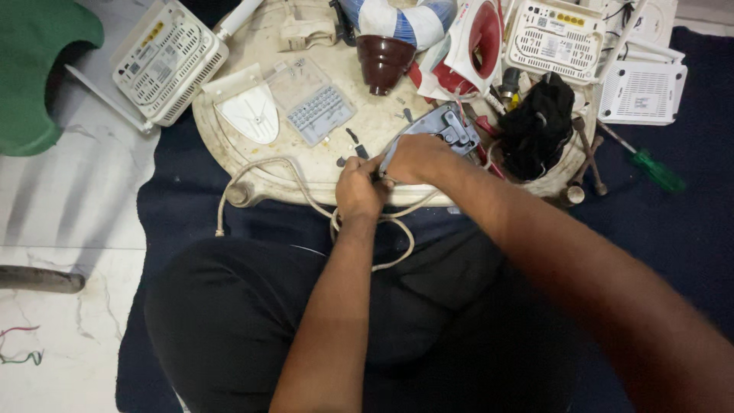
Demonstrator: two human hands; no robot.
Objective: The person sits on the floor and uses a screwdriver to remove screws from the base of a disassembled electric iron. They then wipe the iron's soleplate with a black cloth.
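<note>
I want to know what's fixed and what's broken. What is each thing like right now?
Grey iron base: taken apart, held by right hand.
Left hand: pinching the beige cord, which lies loose and looped.
Clear plastic box: lid open.
White iron cover: off, lying flat.
Green screwdriver: lying unused.

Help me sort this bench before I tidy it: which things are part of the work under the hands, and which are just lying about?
In hand:
left hand
right hand
grey metal plate, gripped by both
beige cord, looping beneath them

Lying about:
white routers
green screwdriver
clear parts box
black cloth
red and white iron shell
white sole cover
</note>
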